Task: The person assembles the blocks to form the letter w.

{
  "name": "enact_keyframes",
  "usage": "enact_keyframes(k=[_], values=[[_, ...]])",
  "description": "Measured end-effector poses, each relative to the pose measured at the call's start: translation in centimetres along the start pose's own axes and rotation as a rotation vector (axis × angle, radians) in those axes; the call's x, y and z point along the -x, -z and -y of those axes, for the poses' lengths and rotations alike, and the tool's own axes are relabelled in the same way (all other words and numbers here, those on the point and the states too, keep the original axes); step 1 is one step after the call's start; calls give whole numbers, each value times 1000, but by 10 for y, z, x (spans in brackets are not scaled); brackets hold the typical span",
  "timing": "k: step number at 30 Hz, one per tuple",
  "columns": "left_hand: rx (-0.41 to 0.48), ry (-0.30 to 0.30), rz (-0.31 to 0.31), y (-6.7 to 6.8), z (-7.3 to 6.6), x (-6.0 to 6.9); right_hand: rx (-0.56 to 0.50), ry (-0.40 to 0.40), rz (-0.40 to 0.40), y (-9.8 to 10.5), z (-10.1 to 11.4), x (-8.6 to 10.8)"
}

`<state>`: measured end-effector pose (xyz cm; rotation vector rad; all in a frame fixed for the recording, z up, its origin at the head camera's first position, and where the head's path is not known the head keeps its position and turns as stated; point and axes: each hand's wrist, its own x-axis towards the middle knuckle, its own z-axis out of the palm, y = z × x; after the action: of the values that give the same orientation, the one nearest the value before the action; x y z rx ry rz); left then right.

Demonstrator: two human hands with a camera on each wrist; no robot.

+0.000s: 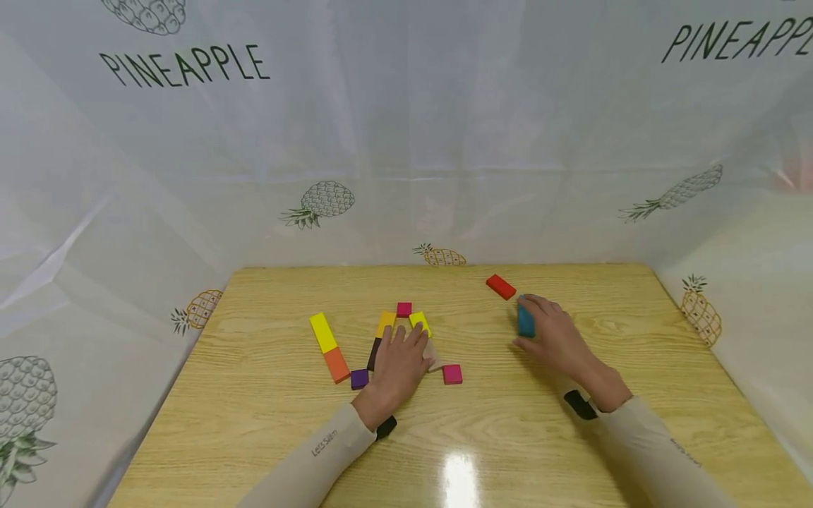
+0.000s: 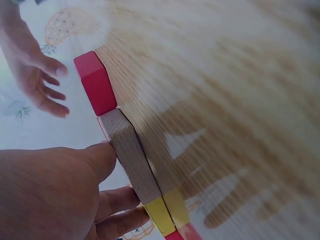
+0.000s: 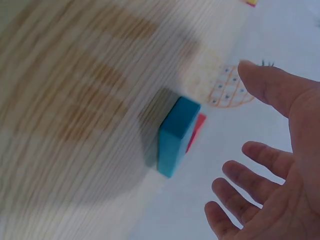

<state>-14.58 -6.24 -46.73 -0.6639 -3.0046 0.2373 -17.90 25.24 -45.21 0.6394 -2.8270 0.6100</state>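
Note:
My left hand (image 1: 396, 363) rests over a group of wooden blocks, its fingers fairly straight. In the left wrist view, its thumb touches a plain wood block (image 2: 132, 155) and its fingertips reach a yellow block (image 2: 159, 216). Around that hand lie an orange-yellow block (image 1: 385, 323), a dark block (image 1: 374, 354), a purple block (image 1: 359, 379) and two pink blocks, one at the top (image 1: 404, 309), one on the right (image 1: 452, 374). My right hand (image 1: 559, 339) is spread beside a blue block (image 3: 176, 135); the right wrist view shows its fingers apart from the block.
Left of the group, a yellow block (image 1: 323, 333) and an orange block (image 1: 337, 365) lie end to end. A red block (image 1: 501, 286) lies toward the table's back edge. Pineapple-printed white sheeting (image 1: 406, 141) borders the wooden table (image 1: 254, 423) behind and at both sides.

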Motion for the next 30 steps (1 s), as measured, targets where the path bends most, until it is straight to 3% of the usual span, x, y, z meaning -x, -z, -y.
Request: enact_keyframes(k=[22,30], values=[[-61,-10,-10,-3,-2,2,9,-25,185,-2,-40,0],[-82,-20,-19,-2,-1,1,8,-11,207,-3,-44,-1]])
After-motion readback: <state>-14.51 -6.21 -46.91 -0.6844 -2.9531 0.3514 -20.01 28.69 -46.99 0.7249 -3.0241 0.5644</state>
